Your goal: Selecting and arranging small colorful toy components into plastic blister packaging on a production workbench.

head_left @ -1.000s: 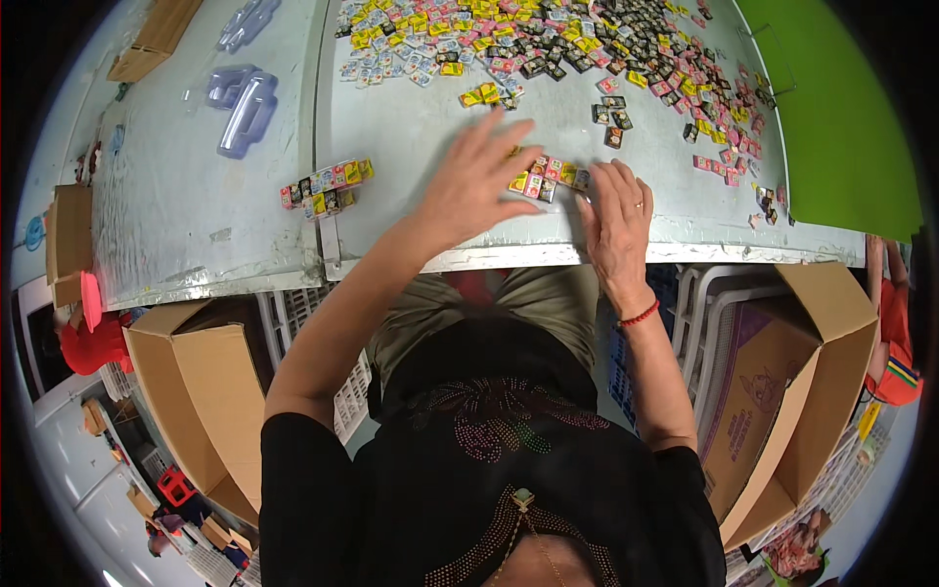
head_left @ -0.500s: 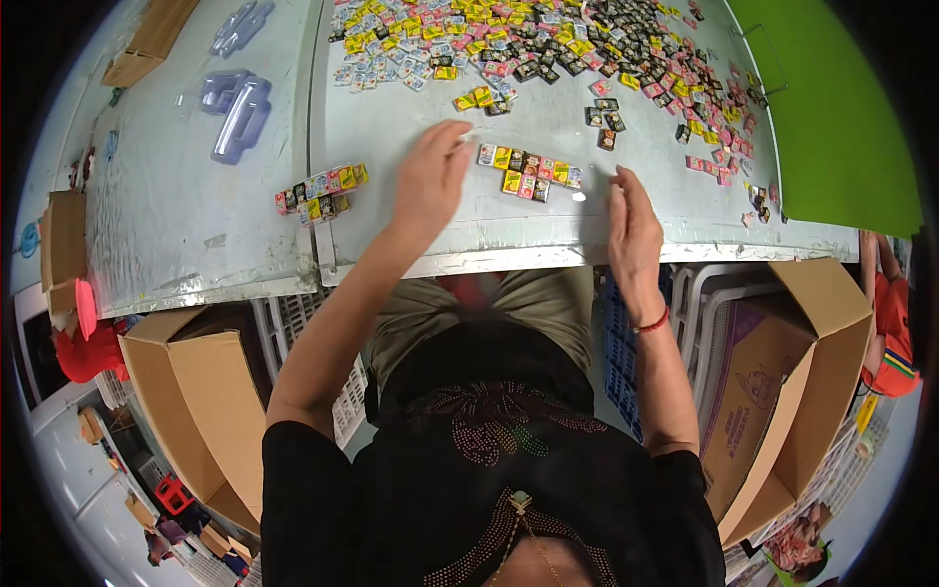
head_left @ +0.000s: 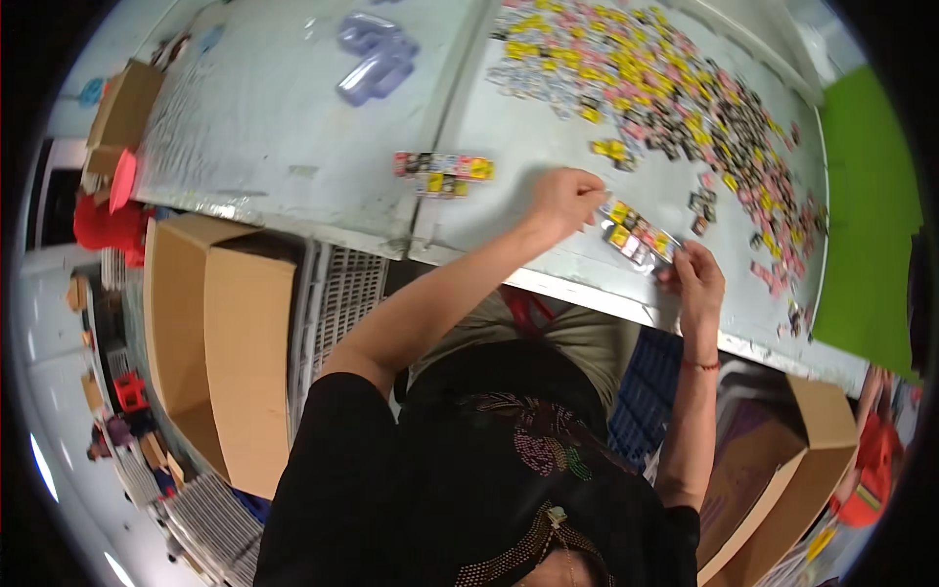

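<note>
A T-shaped group of small yellow, black, pink and white packs [head_left: 627, 227] lies before me in what looks like a clear plastic tray, slightly tilted. My left hand [head_left: 567, 205] pinches its left end with thumb and fingers. At the opposite end, my right hand [head_left: 698, 281] has its fingers closed on the edge, a red band around that wrist. To the left of my hands, a second group of packs [head_left: 445, 172], arranged much the same, straddles the seam of the tabletop. Blur hides the tray's exact outline.
Loose packs [head_left: 675, 78] are heaped across the far right of the table [head_left: 333, 127]. Clear bluish plastic trays [head_left: 377, 73] lie far left. Open cardboard boxes stand below the table edge, one left [head_left: 249, 362] and one right [head_left: 802, 470]. A green panel [head_left: 871, 215] borders the right.
My hands, apart and loosely open beside the group of packs before, have now closed on its two ends. The group has turned, its right end nearer me. The whole view has swung round.
</note>
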Available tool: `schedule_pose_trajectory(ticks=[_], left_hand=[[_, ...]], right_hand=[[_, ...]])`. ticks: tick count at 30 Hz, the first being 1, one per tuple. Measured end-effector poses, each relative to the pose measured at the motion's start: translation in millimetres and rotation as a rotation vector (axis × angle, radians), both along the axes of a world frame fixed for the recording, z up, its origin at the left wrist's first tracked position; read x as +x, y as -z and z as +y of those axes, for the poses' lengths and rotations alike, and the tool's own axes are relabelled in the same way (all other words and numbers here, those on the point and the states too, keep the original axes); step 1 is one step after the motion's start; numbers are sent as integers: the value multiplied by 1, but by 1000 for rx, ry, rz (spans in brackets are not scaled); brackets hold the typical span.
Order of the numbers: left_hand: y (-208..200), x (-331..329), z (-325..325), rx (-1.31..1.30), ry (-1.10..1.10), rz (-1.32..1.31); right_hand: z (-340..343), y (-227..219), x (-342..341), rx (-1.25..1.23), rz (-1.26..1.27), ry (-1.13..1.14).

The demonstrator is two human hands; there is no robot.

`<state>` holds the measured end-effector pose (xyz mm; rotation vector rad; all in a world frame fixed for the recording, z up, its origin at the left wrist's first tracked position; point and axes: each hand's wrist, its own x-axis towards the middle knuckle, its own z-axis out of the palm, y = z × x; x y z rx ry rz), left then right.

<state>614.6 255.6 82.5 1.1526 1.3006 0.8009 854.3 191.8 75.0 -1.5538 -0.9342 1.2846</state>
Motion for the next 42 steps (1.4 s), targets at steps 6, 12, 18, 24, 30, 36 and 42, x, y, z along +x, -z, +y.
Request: schedule_pose_trajectory(ticks=[6, 12, 18, 24, 30, 36, 42], left_hand=[[-34, -76, -13, 165, -213, -65], [-60, -193, -25, 254, -326, 126], [-20, -231, -33, 176, -460, 125], [-16, -231, -30, 190, -509, 202], [-21, -247, 34, 975, -471, 751], [3, -278, 107, 842, -166, 1278], [-18, -288, 108, 617, -154, 1023]], right_hand=[[35, -33, -66, 4, 114, -160], [75, -41, -178, 76, 226, -443], [81, -13, -228, 63, -39, -479], [78, -10, -219, 213, -202, -430], [40, -7, -171, 169, -301, -417], [5, 4, -137, 113, -223, -293], [-8, 14, -137, 153, -115, -245]])
